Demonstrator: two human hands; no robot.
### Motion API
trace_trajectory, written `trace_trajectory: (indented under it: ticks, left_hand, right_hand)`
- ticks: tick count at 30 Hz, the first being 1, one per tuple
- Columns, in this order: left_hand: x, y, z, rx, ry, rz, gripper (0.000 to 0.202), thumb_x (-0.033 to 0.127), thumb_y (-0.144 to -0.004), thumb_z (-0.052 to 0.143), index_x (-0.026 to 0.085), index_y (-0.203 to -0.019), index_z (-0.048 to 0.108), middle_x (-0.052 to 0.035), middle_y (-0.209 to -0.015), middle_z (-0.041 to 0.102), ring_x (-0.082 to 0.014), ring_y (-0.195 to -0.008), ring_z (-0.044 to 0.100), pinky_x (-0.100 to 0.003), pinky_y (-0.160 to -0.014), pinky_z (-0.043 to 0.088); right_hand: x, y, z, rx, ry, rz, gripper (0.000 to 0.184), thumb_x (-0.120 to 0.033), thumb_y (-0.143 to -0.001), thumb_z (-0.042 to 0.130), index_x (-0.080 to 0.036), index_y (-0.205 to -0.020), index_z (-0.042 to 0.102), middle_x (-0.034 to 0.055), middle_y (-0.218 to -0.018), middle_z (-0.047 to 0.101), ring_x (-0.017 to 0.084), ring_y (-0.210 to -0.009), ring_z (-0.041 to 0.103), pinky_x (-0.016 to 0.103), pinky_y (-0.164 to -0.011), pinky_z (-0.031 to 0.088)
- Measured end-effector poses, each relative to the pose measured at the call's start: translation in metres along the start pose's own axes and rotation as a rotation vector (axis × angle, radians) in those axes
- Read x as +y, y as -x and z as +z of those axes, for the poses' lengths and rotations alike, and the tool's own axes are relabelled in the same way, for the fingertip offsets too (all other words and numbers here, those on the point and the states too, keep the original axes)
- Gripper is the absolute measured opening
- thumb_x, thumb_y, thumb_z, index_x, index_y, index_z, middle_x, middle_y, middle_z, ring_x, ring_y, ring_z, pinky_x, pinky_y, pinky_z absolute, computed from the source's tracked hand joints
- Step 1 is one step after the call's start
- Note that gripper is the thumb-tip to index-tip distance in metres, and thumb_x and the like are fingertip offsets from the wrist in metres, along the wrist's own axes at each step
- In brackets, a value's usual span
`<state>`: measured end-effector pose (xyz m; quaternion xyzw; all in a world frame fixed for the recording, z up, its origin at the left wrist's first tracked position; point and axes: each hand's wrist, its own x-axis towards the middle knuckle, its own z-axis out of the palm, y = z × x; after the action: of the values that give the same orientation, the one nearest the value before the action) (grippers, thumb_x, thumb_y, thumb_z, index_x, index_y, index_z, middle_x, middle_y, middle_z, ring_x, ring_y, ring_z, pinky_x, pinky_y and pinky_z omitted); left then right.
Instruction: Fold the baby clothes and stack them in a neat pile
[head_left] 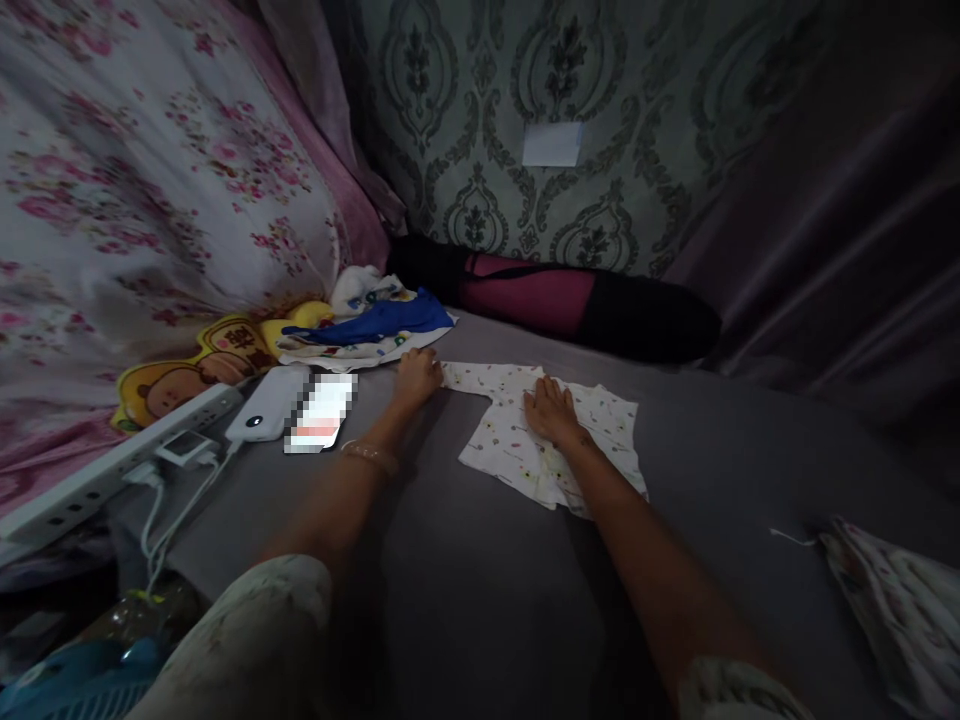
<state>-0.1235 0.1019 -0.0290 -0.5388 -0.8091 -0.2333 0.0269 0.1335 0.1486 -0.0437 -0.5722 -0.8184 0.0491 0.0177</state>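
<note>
A small white printed shirt [487, 445] lies spread on the gray sheet [450, 570], in front of the person and between the two arms. The left hand [420, 378] is at the end of its outstretched sleeve, the fingers closed on the cuff. The right hand [553, 410] rests palm down on the upper body of the shirt, the fingers extended and open, gripping nothing. A bracelet [371, 457] circles the left wrist.

Just beyond the left hand is a pile of clothes [382, 322], blue and white. Left of that arm lie a phone [322, 415] with a blurred-out screen and, beside it, a white power bank [274, 400] with a cable [206, 485] attached. Next to these runs a power strip [195, 412], with a yellow cushion [161, 392] behind it. A long black and maroon bag [529, 292] lies along the patterned wall [480, 110]. Folded fabric [900, 600] sits at the far right, well apart from the shirt.
</note>
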Motion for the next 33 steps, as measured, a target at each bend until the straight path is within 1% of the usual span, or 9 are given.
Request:
trace_trajectory:
  ticks: [5, 11, 16, 20, 24, 26, 29, 31, 33]
  left_hand:
    - [-0.008, 0.001, 0.003, -0.018, -0.068, -0.021, 0.042, 0.029, -0.089, 0.046, 0.012, -0.125, 0.058, -0.0181, -0.118, 0.059, -0.0319, -0.114, 0.053, -0.041, -0.097, 0.041]
    - [-0.018, -0.005, 0.011, -0.048, -0.092, -0.066, 0.044, 0.030, -0.088, 0.046, 0.009, -0.126, 0.055, -0.0199, -0.117, 0.060, -0.0325, -0.113, 0.055, -0.041, -0.097, 0.042]
    - [-0.023, -0.014, 0.013, -0.092, -0.093, -0.115, 0.043, 0.030, -0.087, 0.046, 0.005, -0.121, 0.056, -0.0242, -0.114, 0.062, -0.0359, -0.111, 0.057, -0.043, -0.093, 0.044]
    - [-0.023, -0.017, 0.011, -0.110, -0.088, -0.168, 0.042, 0.034, -0.086, 0.048, 0.008, -0.117, 0.058, -0.0230, -0.115, 0.063, -0.0352, -0.113, 0.058, -0.042, -0.092, 0.045]
    - [-0.021, -0.024, 0.007, -0.165, -0.071, -0.246, 0.038, 0.038, -0.082, 0.055, 0.010, -0.107, 0.063, -0.0225, -0.113, 0.065, -0.0351, -0.112, 0.060, -0.040, -0.088, 0.047]
    - [-0.021, -0.028, 0.005, -0.200, -0.052, -0.290, 0.036, 0.038, -0.079, 0.059, 0.012, -0.102, 0.064, -0.0215, -0.109, 0.067, -0.0349, -0.110, 0.061, -0.038, -0.085, 0.048]
    - [-0.022, -0.035, 0.005, -0.232, 0.011, -0.318, 0.031, 0.035, -0.074, 0.063, 0.014, -0.097, 0.065, -0.0179, -0.097, 0.071, -0.0332, -0.102, 0.065, -0.035, -0.078, 0.049]
    - [-0.023, -0.039, 0.005, -0.232, 0.065, -0.331, 0.026, 0.031, -0.071, 0.065, 0.016, -0.093, 0.065, -0.0153, -0.091, 0.071, -0.0322, -0.098, 0.066, -0.035, -0.075, 0.050]
    - [-0.024, -0.042, 0.005, -0.218, 0.125, -0.367, 0.022, 0.027, -0.067, 0.067, 0.018, -0.087, 0.065, -0.0130, -0.087, 0.071, -0.0318, -0.095, 0.066, -0.035, -0.074, 0.050]
  right_hand:
    - [-0.007, -0.008, -0.002, 0.142, 0.006, -0.036, 0.061, -0.036, -0.100, 0.016, -0.005, -0.151, 0.025, 0.0138, -0.159, 0.023, 0.023, -0.147, 0.016, 0.046, -0.118, 0.006]
    - [-0.012, -0.011, 0.001, 0.076, -0.048, -0.041, 0.062, -0.037, -0.099, 0.020, -0.003, -0.150, 0.028, 0.0125, -0.159, 0.024, 0.024, -0.146, 0.018, 0.041, -0.118, 0.011]
    - [-0.012, -0.009, 0.000, 0.079, -0.065, -0.038, 0.062, -0.037, -0.099, 0.019, -0.004, -0.150, 0.028, 0.0111, -0.159, 0.024, 0.024, -0.147, 0.016, 0.041, -0.118, 0.011]
    - [-0.011, -0.011, 0.000, 0.051, -0.048, -0.033, 0.062, -0.038, -0.099, 0.019, -0.005, -0.151, 0.027, 0.0114, -0.159, 0.023, 0.024, -0.147, 0.014, 0.041, -0.118, 0.011]
    - [-0.008, -0.017, -0.003, -0.020, -0.063, -0.044, 0.062, -0.039, -0.099, 0.021, -0.004, -0.151, 0.026, 0.0119, -0.160, 0.021, 0.025, -0.147, 0.014, 0.044, -0.118, 0.012]
    - [-0.008, -0.018, -0.006, -0.016, -0.059, -0.061, 0.059, -0.037, -0.099, 0.026, -0.004, -0.148, 0.031, 0.0135, -0.159, 0.024, 0.027, -0.146, 0.015, 0.047, -0.117, 0.012]
    - [-0.015, -0.016, -0.010, 0.132, -0.042, -0.137, 0.050, -0.029, -0.098, 0.031, -0.008, -0.142, 0.041, 0.0146, -0.154, 0.034, 0.027, -0.143, 0.022, 0.048, -0.116, 0.011]
    - [-0.022, -0.013, -0.013, 0.217, -0.059, -0.170, 0.044, -0.027, -0.098, 0.032, -0.012, -0.135, 0.049, 0.0140, -0.145, 0.045, 0.026, -0.135, 0.034, 0.044, -0.113, 0.019]
    - [-0.029, -0.012, -0.016, 0.216, -0.089, -0.175, 0.039, -0.029, -0.099, 0.033, -0.016, -0.126, 0.057, 0.0130, -0.134, 0.054, 0.026, -0.125, 0.042, 0.040, -0.106, 0.029]
